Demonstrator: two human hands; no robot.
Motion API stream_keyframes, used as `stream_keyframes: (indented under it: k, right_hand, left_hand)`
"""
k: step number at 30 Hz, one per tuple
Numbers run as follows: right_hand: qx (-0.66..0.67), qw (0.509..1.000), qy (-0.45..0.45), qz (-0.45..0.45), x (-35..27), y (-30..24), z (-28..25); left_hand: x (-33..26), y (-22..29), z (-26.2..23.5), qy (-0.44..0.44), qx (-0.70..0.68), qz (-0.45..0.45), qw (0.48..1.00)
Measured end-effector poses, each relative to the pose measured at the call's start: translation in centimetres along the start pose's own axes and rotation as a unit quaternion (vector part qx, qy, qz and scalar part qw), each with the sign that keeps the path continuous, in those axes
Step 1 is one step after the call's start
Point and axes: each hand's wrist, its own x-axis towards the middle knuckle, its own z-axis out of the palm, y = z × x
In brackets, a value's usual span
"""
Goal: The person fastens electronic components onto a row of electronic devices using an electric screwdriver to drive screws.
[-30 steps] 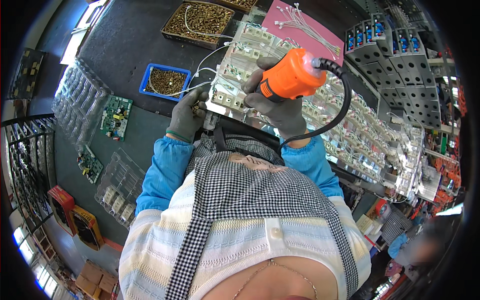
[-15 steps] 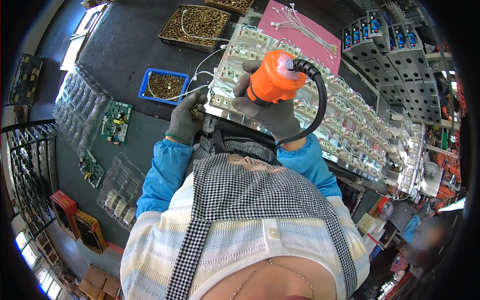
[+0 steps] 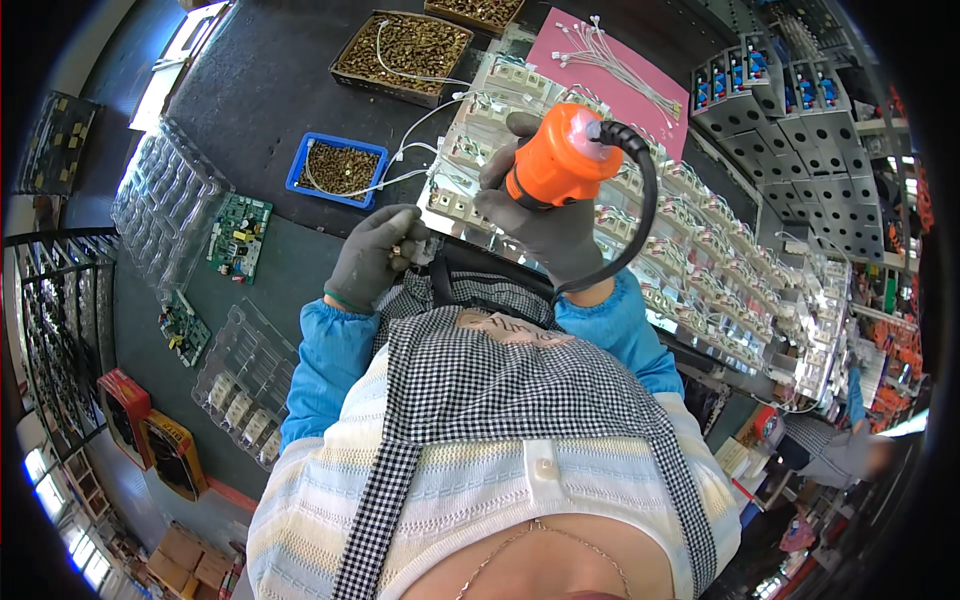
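Note:
My right hand (image 3: 548, 235), in a grey glove, is wrapped round an orange electric screwdriver (image 3: 560, 155). A black cord loops from its top down past my wrist; its tip is hidden beneath. The tool is above the near left end of a lit panel (image 3: 468, 222) carrying rows of white connector blocks with wires. My left hand (image 3: 372, 258), also gloved, is closed beside the panel's near left corner, with several small brass screws (image 3: 397, 252) held in its curled fingers. White wires (image 3: 415, 148) run from the blocks toward the brass parts.
A blue tray (image 3: 293, 180) and a larger box (image 3: 340, 75) hold small brass pieces. White cables (image 3: 610, 65) lie on a pink sheet (image 3: 548, 45). Green circuit boards (image 3: 240, 238) and clear plastic trays (image 3: 165, 210) are at the left. Grey metal housings (image 3: 800, 150) stand at the far right.
My left hand has drawn back from the panel's corner toward my body, keeping the screws. The right hand and screwdriver stay almost in place. A person at the far right shows more fully.

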Motion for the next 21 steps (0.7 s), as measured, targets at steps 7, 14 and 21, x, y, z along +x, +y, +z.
stream_keyframes:
  k: [7,14,21]
  right_hand:
    - [0.188,0.952,0.016,-0.242,-0.5,-5.3,-3.2]
    - [0.265,0.931,0.162,-0.193,-1.9,-3.5,-3.1]
    - [0.249,0.924,0.206,-0.206,-1.5,-3.4,-4.2]
  left_hand:
    - [0.0,0.7,4.3,-0.121,-0.017,-0.053,0.991]
    - [1.4,0.3,5.8,-0.183,-0.062,-0.1,0.976]
    - [1.2,0.4,6.8,-0.125,-0.051,-0.09,0.987]
